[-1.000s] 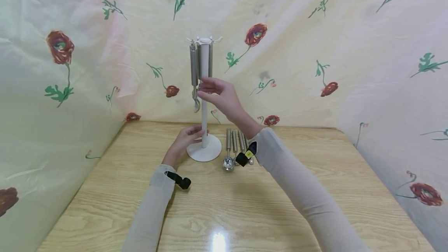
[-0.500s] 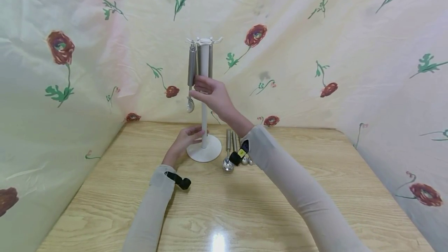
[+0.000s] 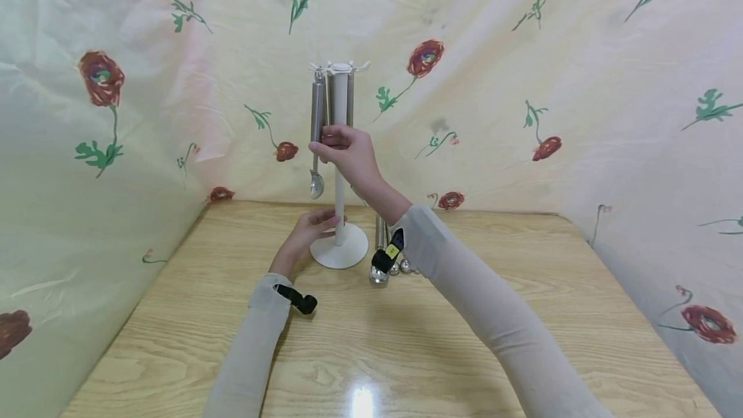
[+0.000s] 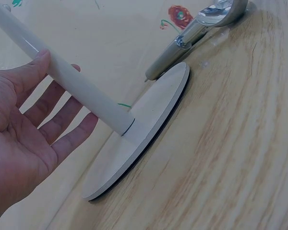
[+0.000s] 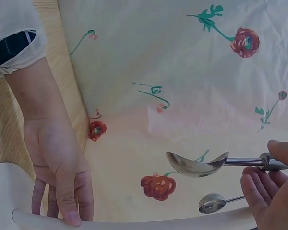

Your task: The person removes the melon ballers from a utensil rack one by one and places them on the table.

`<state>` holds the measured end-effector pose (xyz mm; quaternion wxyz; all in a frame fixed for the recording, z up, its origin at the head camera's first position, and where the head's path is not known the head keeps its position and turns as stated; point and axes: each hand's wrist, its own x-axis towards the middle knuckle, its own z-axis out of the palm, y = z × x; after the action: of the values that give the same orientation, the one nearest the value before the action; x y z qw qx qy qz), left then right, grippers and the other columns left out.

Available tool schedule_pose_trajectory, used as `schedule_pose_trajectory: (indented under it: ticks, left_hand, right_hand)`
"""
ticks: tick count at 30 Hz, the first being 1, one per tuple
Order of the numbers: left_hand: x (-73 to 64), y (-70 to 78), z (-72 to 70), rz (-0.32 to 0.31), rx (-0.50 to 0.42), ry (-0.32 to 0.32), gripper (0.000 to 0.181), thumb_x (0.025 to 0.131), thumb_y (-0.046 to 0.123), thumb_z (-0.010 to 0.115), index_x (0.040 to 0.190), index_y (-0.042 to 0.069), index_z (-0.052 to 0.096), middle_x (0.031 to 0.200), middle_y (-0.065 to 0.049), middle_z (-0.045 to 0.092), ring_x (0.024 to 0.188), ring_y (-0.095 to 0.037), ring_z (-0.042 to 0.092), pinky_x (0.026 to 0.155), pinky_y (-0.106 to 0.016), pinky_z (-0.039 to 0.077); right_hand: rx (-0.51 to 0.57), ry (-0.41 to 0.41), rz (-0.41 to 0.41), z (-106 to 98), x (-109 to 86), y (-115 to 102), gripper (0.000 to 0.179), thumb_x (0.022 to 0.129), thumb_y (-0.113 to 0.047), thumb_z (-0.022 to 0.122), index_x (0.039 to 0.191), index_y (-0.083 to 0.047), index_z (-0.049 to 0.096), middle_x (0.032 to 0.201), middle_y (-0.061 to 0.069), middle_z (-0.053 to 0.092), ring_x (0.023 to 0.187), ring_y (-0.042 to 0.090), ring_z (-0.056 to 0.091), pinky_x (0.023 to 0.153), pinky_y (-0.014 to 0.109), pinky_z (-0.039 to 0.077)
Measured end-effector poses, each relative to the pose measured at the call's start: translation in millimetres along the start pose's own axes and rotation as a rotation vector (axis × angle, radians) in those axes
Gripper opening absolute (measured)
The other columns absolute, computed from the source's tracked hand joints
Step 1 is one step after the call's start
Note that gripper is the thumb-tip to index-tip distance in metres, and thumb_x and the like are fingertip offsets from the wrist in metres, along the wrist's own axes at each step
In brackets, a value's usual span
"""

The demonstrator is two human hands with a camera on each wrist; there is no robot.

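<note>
My right hand (image 3: 351,153) pinches the lower handle of a metal ice cream scoop (image 3: 316,184), thumb on one side and fingers on the other. The scoop hangs upright with its bowl down, its top end at a hook of a white utensil stand (image 3: 339,202). Whether that hook bears it is too small to tell. In the right wrist view a smaller round-bowled scoop (image 5: 212,203) hangs beside it. Low on the stand, my left hand (image 4: 33,115) holds the pole, thumb in front and index fingertip behind, just above the round base (image 4: 161,96).
Several metal utensils (image 3: 380,274) lie on the wooden table (image 3: 325,353) right of the base, partly hidden by my right wrist. Other handles (image 3: 350,102) hang round the pole. Flowered cloth (image 3: 493,82) closes off the back and sides.
The right hand has moved left, its thumb now higher on the scoop's handle. The scoop has swung left and turned, its bowl now lower. My left hand has stayed on the pole.
</note>
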<state>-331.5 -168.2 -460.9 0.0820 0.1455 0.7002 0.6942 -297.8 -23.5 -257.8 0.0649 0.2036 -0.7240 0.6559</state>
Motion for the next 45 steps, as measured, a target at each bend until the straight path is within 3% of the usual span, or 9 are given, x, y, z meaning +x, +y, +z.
schedule_pose_trajectory:
  ticks: [6,17,27,33,45]
  left_hand:
    - [0.8,1.2,0.3,-0.018,-0.004,-0.003,0.041,0.105,0.019,0.06,0.139,-0.002,0.058,0.139,-0.026,0.061,0.123,-0.022,0.063,0.109,-0.045,0.055]
    - [1.1,2.7,1.1,-0.051,-0.004,0.001,0.042,0.105,0.021,0.06,0.141,0.0,0.057,0.14,-0.023,0.061,0.132,-0.03,0.058,0.11,-0.045,0.054]
    - [2.8,2.6,1.6,-0.058,0.003,0.016,0.04,0.104,0.019,0.06,0.14,0.001,0.058,0.139,-0.021,0.063,0.133,-0.031,0.057,0.11,-0.046,0.053]
    - [2.8,3.7,2.5,-0.069,0.002,0.024,0.039,0.105,0.017,0.059,0.14,0.0,0.058,0.139,-0.021,0.062,0.133,-0.031,0.057,0.109,-0.044,0.054]
    - [2.2,4.8,1.8,-0.089,0.001,0.024,0.04,0.104,0.019,0.06,0.141,0.003,0.058,0.138,-0.019,0.064,0.132,-0.03,0.058,0.109,-0.044,0.054]
  right_hand:
    - [0.02,0.018,0.005,0,-0.6,-3,0.032,0.092,-0.006,0.076,0.12,0.005,0.068,0.106,0.019,0.073,0.085,0.015,0.07,0.086,0.036,0.065]
    - [0.039,-0.031,0.079,-11,0.5,-14,0.032,0.092,-0.004,0.074,0.122,0.006,0.068,0.109,0.018,0.071,0.09,0.017,0.071,0.09,0.04,0.064]
    - [0.059,-0.087,0.133,-19,3.5,-25,0.028,0.093,-0.005,0.074,0.118,0.005,0.069,0.114,0.02,0.072,0.09,0.018,0.073,0.085,0.032,0.065]
    - [0.075,-0.112,0.168,-23,7.7,-30,0.028,0.092,-0.004,0.075,0.118,0.005,0.069,0.107,0.015,0.074,0.086,0.016,0.072,0.086,0.034,0.065]
    - [0.042,-0.2,0.13,-23,14.5,-38,0.031,0.093,-0.004,0.073,0.122,0.005,0.068,0.109,0.016,0.075,0.091,0.019,0.074,0.088,0.035,0.065]
